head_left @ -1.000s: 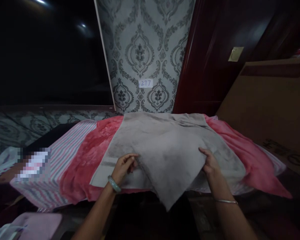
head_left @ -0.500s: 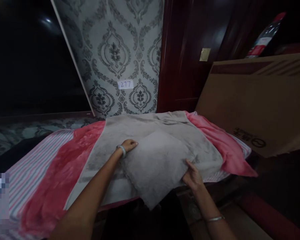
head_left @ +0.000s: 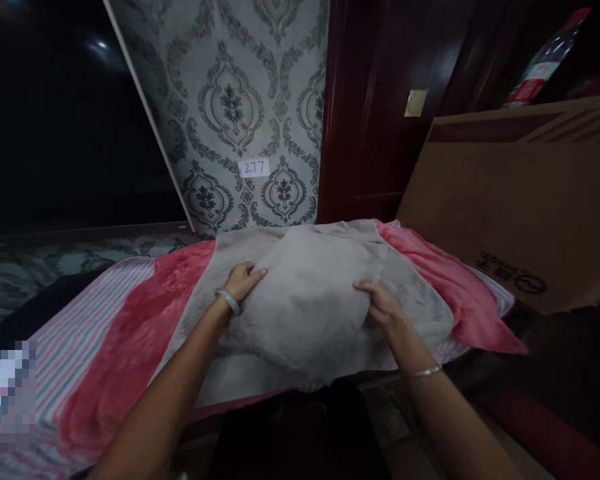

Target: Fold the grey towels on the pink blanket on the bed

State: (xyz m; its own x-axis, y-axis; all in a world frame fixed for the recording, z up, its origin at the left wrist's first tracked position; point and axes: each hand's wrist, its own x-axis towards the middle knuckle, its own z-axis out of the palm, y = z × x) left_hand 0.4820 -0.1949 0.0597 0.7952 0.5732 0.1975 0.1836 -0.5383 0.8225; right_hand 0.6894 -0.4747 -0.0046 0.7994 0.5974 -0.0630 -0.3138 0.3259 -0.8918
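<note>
A light grey plush cloth (head_left: 305, 300) bulges up in the middle, above a larger grey blanket (head_left: 200, 380) of similar colour. My left hand (head_left: 243, 280), with a pale bangle at the wrist, is closed on the cloth's left side, thumb on top. At the right side, my right hand (head_left: 383, 307) grips it with the thumb laid over the edge and the other fingers partly hidden. The cloth's near part hangs toward the front edge. Beneath the grey blanket lies a red-pink blanket (head_left: 130, 333), showing on both sides.
Striped bedding (head_left: 80, 333) lies under the blankets. A cardboard box (head_left: 520, 200) stands at the right, with a red-capped bottle (head_left: 545, 67) behind its top edge. A dark screen (head_left: 70, 120) is at the left, and a paper marked 277 (head_left: 254, 167) sticks to the patterned wall.
Both hands have moved up and away from me with the grey cloth. Its far part now reaches nearer the wall, and its near corner has drawn back from the front edge.
</note>
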